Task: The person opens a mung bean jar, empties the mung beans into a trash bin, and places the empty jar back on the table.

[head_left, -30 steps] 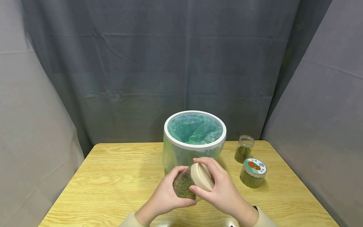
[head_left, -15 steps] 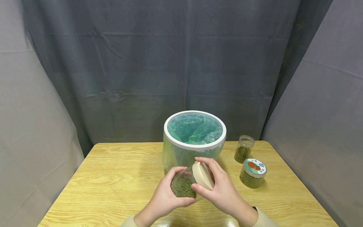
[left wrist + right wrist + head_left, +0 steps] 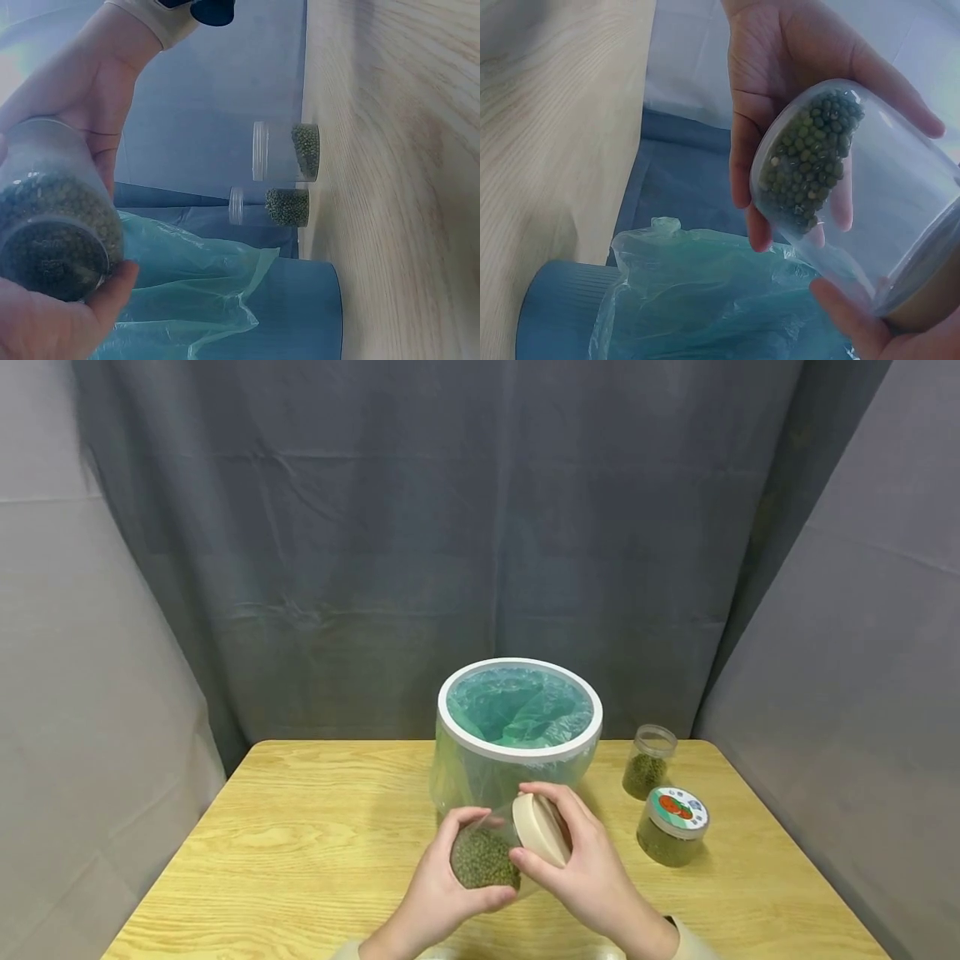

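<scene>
In the head view, my left hand [image 3: 435, 889] grips the body of a clear jar [image 3: 486, 860] partly filled with green beans, which look like mung beans. My right hand [image 3: 596, 872] holds the jar's cream-coloured lid [image 3: 537, 829] with thumb and fingers. The jar is tilted above the table, its lid end up and to the right. From the right wrist view, the beans [image 3: 810, 157] lie heaped towards the base, with my left palm around that end. The left wrist view looks at the jar's round base [image 3: 52, 259].
Behind the hands stands a bin [image 3: 517, 752] with a white rim and green plastic liner. To its right are an uncovered-looking jar [image 3: 647, 768] of beans and a shorter jar [image 3: 672, 843] with a tomato label on top. Grey curtains [image 3: 375, 568] surround the wooden table [image 3: 315, 827].
The jar has turned slightly in my hands, and more bare clear wall shows between beans and lid. Both hands keep their hold. The head view has shifted a little.
</scene>
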A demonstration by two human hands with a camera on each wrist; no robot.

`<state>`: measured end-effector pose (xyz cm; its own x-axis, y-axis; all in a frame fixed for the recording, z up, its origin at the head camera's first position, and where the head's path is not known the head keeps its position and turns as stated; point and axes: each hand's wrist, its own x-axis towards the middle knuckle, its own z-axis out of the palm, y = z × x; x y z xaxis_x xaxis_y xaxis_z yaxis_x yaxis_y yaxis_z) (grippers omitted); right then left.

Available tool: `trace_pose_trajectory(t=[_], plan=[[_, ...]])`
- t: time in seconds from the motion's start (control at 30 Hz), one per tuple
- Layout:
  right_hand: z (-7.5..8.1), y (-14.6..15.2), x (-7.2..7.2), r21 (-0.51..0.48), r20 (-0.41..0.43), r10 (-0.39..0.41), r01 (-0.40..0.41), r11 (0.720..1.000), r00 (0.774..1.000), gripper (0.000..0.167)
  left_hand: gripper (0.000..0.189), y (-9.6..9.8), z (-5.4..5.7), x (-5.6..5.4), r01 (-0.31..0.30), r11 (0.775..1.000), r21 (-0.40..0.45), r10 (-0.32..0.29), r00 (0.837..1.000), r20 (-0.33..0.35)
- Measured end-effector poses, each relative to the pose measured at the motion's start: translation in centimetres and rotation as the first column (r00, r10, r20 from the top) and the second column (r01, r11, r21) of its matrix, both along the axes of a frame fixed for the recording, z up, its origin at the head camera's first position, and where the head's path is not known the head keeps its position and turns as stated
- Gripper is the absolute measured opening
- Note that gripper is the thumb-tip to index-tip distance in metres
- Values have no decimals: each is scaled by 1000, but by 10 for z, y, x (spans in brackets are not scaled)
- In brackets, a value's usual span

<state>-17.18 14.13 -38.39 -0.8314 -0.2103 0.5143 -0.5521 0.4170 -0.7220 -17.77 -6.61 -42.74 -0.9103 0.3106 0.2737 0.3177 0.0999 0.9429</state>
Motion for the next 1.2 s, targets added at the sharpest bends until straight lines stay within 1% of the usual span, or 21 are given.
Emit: trace_pose_trajectory(t=[0.17,0.3,0.4,0.47,0.53,0.67,0.8,0.93,1.07,1.17,1.2], plan=[[-2,-1,-1,-8,27,7,-7,1000,1000,62,79,-2,-3,-1,7,1000,-2,-7,1000,12],[-1,-1,-2,-3,63,38,-38,999,997,62,77,-3,-5,-2,10,1000,5,-10,1000,8],[1,0,-4,31,63,71,-73,997,995,62,77,-4,-5,-3,18,1000,10,-18,1000,-8],[2,1,-5,68,42,94,-97,993,995,61,76,-5,-4,-3,21,1000,9,-21,1000,-16],[3,2,-6,110,3,116,-115,987,993,59,75,-5,-4,-3,23,1000,10,-23,1000,-10],[3,3,-8,175,-102,126,-107,979,987,50,74,-4,-5,-3,31,999,16,-31,999,26],[2,1,-9,189,-192,102,-65,980,976,40,72,-4,-6,-2,52,998,21,-53,998,45],[-1,-1,-10,180,-219,94,-54,982,971,37,72,-6,-8,-3,79,997,18,-80,996,41],[-4,0,-10,184,-241,119,-75,980,963,40,67,-8,-12,-5,148,984,97,-152,988,33],[-3,1,-10,184,-277,143,-93,978,950,43,64,-9,-13,-5,194,967,164,-201,979,25],[-2,1,-10,182,-286,146,-96,979,947,44,64,-9,-12,-4,201,964,174,-208,978,23]])
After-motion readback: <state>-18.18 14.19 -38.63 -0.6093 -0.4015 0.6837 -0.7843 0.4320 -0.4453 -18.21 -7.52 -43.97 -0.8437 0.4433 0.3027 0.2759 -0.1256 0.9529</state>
